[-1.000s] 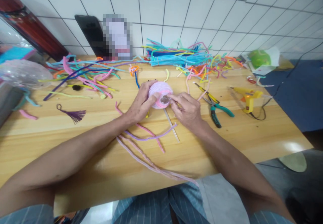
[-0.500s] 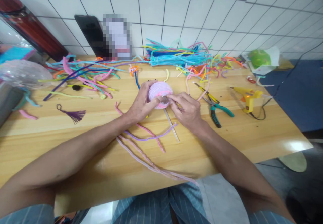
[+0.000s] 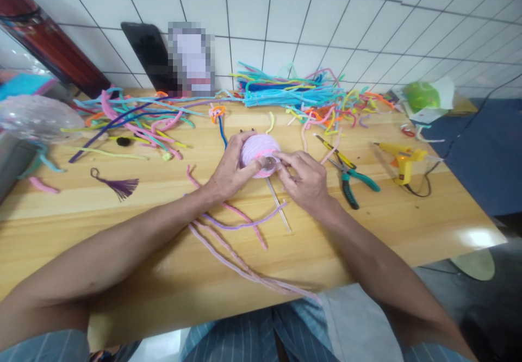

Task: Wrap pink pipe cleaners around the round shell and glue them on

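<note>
Lilac-and-pink fuzzy ball (image 3: pixel 258 145), held just above or on the wooden table (image 3: pixel 171 253), directly between two bare hands; which of the two cannot be told. Its left side is clamped by the left hand (image 3: pixel 228 170), with the thumb laid across the front, by a shiny round piece (image 3: pixel 269 163). The right hand (image 3: pixel 306 181) is brought in from the other side, its thumb and forefinger drawn close together at the edge of that piece; whether anything thin is pinched there cannot be seen. The hands are apart, with the front of the ball between them. For good work here, the ball is best steadied by the left palm and fingers, the thumb pressed lightly so that the soft pile is not flattened. Small, slow movements should be made with the right fingertips, and the round piece should be held level against the pile, not tipped. Below the ball, a clear stick (image 3: pixel 282 212) should not be knocked. The yellow glue gun (image 3: pixel 403 162), well beyond the right hand, should be treated as hot.
</note>
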The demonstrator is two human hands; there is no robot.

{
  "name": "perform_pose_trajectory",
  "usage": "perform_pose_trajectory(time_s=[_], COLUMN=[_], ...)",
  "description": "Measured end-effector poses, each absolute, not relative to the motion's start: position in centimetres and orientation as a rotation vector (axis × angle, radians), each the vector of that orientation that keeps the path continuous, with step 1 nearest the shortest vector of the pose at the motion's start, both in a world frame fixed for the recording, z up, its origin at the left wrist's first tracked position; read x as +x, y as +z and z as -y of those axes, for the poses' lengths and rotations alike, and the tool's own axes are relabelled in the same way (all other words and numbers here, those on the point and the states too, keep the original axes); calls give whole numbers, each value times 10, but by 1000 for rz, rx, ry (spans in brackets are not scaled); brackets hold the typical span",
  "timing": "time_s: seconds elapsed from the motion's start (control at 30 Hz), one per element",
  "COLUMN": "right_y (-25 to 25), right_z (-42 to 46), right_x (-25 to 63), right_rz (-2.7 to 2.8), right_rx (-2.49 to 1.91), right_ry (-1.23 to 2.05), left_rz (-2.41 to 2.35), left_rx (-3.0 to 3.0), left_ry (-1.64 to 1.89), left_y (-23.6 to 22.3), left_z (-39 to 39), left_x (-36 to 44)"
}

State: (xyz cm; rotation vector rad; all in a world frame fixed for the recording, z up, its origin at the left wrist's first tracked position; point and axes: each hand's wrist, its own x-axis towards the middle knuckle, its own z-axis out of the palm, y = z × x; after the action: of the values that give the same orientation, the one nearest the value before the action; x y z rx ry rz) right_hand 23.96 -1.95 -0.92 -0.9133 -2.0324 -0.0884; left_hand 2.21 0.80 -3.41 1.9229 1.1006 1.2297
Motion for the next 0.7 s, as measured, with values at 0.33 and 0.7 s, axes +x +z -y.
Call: perform_pose_trajectory(time_s=[0.33,0.7], right_y=[-2,-1], right_z=[25,26], right_x=[238,239], right_rz=[1992,2099], right_rx=[-954,-842], right_ry=[163,-29], left_rz=[-1070,-1019], left_rx=[2036,2170], left_ry=[1174,1187], left_y=[-29,-29], left_z=[-4,-4], left_x=[16,13])
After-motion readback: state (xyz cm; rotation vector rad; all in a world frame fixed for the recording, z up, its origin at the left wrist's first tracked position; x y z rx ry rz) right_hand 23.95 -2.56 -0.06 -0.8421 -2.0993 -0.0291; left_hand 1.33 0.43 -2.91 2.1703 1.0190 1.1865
